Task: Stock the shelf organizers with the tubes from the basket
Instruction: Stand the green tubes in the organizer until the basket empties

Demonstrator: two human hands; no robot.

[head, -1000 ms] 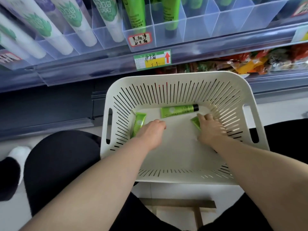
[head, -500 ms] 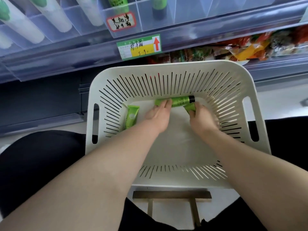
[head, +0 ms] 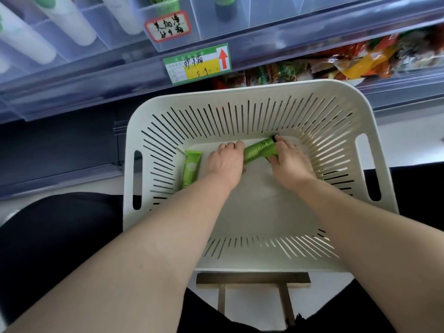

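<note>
A white slotted basket (head: pixel 240 92) stands in front of me below the shelf. Inside, one green tube (head: pixel 191 169) lies loose at the left. A second green tube with a black cap (head: pixel 260 149) lies slanted near the far wall, between my hands. My left hand (head: pixel 225 162) curls its fingers round that tube's lower left end. My right hand (head: pixel 288 162) grips its capped end, and more green packaging shows under the thumb. The clear shelf organizers (head: pixel 264 15) sit above, with a green tube (head: pixel 224 8) in one compartment.
White tubes (head: pixel 79 25) fill the organizer compartments at the upper left. A handwritten label (head: pixel 168 25) and a green price tag (head: pixel 197 64) hang on the shelf front. Snack packets (head: pixel 336 66) lie on the lower shelf. A wooden stool (head: pixel 252 281) carries the basket.
Both hands moved forward from the basket floor to the black-capped tube and closed on it. The right hand had picked up a tube at the right. The view tilted down.
</note>
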